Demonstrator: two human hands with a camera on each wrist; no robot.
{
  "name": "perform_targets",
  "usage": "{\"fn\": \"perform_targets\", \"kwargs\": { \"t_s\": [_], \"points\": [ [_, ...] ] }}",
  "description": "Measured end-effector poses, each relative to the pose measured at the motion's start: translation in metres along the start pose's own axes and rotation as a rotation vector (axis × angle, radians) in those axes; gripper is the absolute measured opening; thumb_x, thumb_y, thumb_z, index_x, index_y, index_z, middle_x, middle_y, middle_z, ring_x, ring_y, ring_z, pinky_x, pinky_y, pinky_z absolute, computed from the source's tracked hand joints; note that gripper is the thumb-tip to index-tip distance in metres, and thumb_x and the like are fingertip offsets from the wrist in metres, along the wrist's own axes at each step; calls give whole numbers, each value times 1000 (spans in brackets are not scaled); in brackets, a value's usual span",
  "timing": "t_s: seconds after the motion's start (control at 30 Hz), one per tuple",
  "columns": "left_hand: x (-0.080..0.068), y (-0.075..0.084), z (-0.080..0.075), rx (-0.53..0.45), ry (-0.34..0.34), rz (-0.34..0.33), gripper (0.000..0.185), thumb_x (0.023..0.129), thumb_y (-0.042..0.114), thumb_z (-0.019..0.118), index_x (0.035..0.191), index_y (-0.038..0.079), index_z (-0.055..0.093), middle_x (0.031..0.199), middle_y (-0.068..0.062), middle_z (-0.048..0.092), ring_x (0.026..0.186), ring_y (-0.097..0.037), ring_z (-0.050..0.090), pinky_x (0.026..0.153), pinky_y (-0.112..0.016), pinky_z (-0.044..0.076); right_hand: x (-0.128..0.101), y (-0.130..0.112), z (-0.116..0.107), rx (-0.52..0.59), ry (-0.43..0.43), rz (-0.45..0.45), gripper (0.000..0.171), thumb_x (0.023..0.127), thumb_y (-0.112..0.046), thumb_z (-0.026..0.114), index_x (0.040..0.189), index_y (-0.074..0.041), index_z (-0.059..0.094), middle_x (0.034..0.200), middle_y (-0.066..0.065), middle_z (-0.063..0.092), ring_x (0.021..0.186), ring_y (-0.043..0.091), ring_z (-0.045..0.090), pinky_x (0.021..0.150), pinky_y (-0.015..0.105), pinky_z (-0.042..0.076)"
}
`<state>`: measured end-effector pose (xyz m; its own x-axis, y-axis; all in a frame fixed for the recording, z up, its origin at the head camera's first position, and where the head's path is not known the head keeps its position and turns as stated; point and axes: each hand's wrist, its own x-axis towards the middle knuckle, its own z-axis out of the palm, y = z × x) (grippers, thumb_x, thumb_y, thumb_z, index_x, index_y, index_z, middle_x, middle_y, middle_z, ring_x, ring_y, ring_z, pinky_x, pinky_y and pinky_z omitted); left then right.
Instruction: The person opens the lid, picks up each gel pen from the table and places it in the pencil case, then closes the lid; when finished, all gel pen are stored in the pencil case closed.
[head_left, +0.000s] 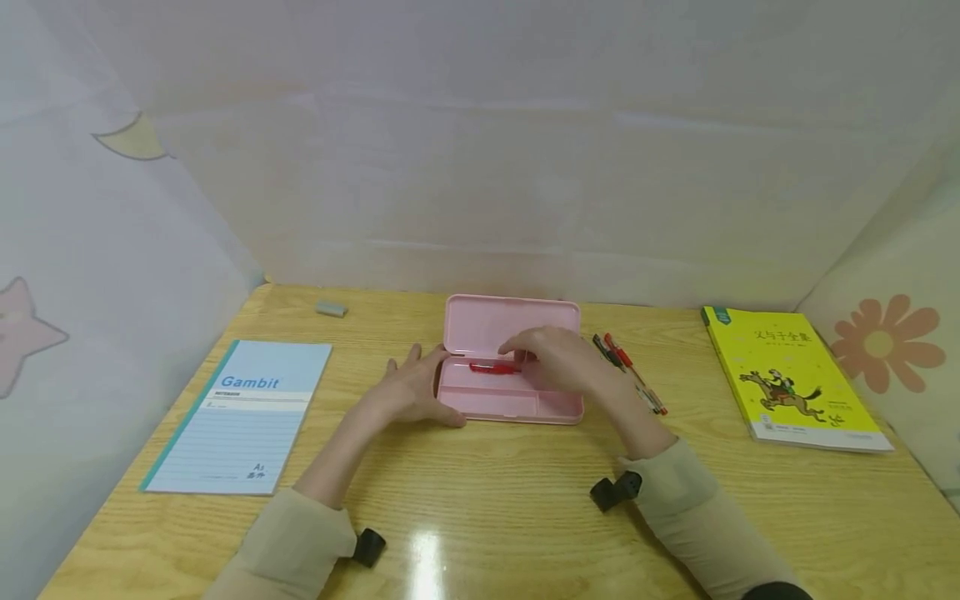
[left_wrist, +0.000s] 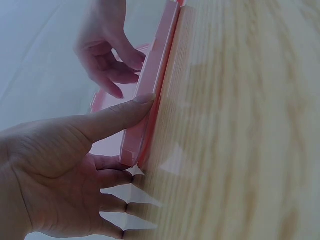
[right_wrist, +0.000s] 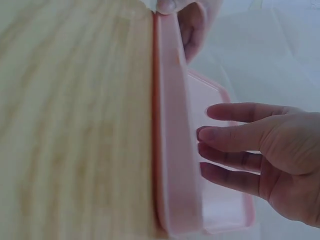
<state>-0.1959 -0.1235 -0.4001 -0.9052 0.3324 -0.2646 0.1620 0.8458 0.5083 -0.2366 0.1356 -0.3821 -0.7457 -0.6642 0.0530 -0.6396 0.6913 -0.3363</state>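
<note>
my left hand (head_left: 408, 390) braces pink pencil case (head_left: 510, 400) left end, fingers straight | my right hand (head_left: 558, 358) over tray, fingers relaxed, at red pen (head_left: 491, 367) | case open, table (head_left: 480, 500) centre-back

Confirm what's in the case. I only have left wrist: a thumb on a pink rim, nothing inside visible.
Observer: A red pen lies in the rear compartment of the pink pencil case; its lid stands open.
Operator: Right hand holding it?
Observer: No. The right hand hovers over the case, fingers relaxed; I can't tell whether the fingertips touch the pen.
Operator: Anything else nearby?
Observer: More pens lie on the table right of the case, beyond them a yellow book.
</note>
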Motion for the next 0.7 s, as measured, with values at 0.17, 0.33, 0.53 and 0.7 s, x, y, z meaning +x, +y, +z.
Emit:
{"fn": "perform_targets", "kwargs": {
  "t_s": [0.17, 0.33, 0.53, 0.7],
  "points": [
    [0, -1, 1, -9, 4, 5, 107, 76, 44, 89, 159, 9, 33, 170, -20, 26, 159, -49, 11, 125, -74, 8, -11, 10, -17, 127, 56, 48, 33, 96, -8, 71, 129, -12, 71, 103, 1, 75, 95, 15, 68, 85, 37, 59],
    [0, -2, 1, -17, 9, 7, 107, 75, 43, 90, 159, 10, 33, 170, -20, 26, 159, -49, 10, 125, -73, 8, -29, 24, -36, 228, 167, 131, 37, 100, -11, 66, 137, -11, 65, 112, 8, 74, 102, 23, 69, 89, 45, 60],
    [0, -2, 1, -11, 9, 6, 107, 75, 44, 90, 159, 9, 33, 170, -20, 25, 159, -49, 10, 125, -73, 8, -54, 45, -51, 296, 264, 187, 44, 102, -12, 64, 145, -13, 58, 116, 14, 73, 105, 29, 69, 83, 42, 61],
    [1, -2, 2, -14, 11, 12, 107, 75, 43, 90, 159, 8, 33, 170, -20, 26, 159, -49, 10, 125, -73, 8, -70, 62, -54, 324, 271, 196, 50, 103, -15, 63, 151, -19, 52, 120, 15, 71, 102, 31, 70, 74, 29, 60]
  ]
}}
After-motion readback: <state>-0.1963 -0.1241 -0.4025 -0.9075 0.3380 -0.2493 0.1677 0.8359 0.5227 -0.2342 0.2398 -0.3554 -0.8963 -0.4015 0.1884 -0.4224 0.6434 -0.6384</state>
